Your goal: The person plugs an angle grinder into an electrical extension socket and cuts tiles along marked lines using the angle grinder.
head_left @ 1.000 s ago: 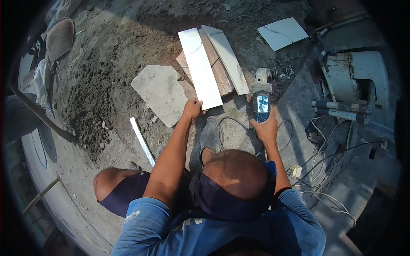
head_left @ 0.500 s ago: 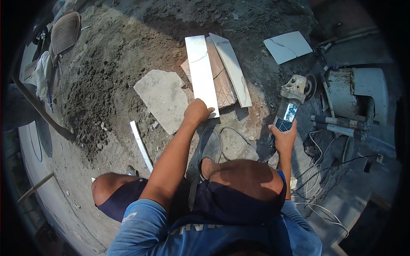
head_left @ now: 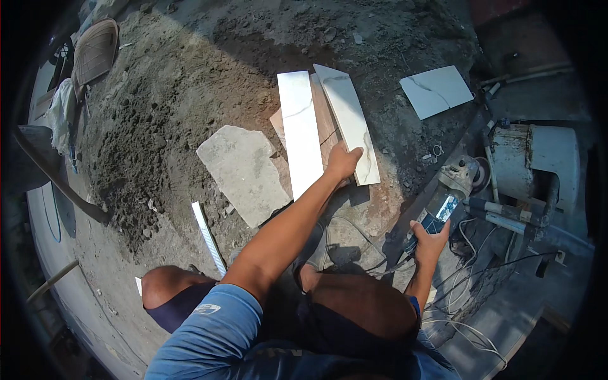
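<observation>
My left hand (head_left: 344, 162) is closed on the near end of a marbled white tile strip (head_left: 347, 107), its thumb over the top face. Just left of it lies a second white tile strip (head_left: 299, 123). Both rest over a reddish-brown slab (head_left: 326, 136), mostly covered by them. Off to the right, my right hand (head_left: 431, 239) grips an angle grinder (head_left: 446, 199) by its blue body. The grinder's disc (head_left: 482, 172) points away from me, apart from the tiles. Whether the disc is spinning cannot be made out.
A grey stone slab (head_left: 240, 168) lies left of the strips, near a narrow white offcut (head_left: 209, 237). Farther right sits a marbled tile piece (head_left: 437, 92). A rusty white container (head_left: 538, 155), pipes (head_left: 494, 215) and loose cables (head_left: 468, 329) crowd the right side. Loose soil (head_left: 139, 152) spreads left.
My left hand has left the left strip and moved right onto the other strip. My right hand has lowered the grinder slightly and shifted it right. The view has tilted a little.
</observation>
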Action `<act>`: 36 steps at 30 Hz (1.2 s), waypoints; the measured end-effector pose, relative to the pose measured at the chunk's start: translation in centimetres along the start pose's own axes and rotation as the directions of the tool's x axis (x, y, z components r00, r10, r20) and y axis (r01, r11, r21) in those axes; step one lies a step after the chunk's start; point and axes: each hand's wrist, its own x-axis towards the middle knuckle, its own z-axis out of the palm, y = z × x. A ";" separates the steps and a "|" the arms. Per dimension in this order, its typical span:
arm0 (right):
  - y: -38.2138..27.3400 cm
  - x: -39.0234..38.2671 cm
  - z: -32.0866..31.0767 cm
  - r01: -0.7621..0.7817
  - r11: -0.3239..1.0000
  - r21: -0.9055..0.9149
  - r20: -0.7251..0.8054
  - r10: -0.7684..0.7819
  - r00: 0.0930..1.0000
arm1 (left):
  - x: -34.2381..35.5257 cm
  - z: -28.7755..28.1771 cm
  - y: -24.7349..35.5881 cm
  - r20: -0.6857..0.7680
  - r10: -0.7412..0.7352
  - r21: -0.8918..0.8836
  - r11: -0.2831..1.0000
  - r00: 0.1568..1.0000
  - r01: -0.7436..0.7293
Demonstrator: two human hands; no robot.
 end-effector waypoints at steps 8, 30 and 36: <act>-0.2 0.7 -0.1 -0.055 0.996 0.064 -0.030 0.057 0.998 | 2.2 -18.3 11.7 0.228 -0.032 -0.238 0.967 0.973 0.088; -10.4 -0.8 -5.4 0.126 0.992 0.030 -0.055 -0.124 0.991 | -10.0 -51.8 -3.7 -0.167 -0.495 0.323 0.790 0.853 0.522; -17.0 1.2 -7.6 0.190 0.980 0.054 -0.008 -0.189 0.982 | -9.1 -44.3 8.6 0.055 -0.109 0.985 0.170 0.993 -0.036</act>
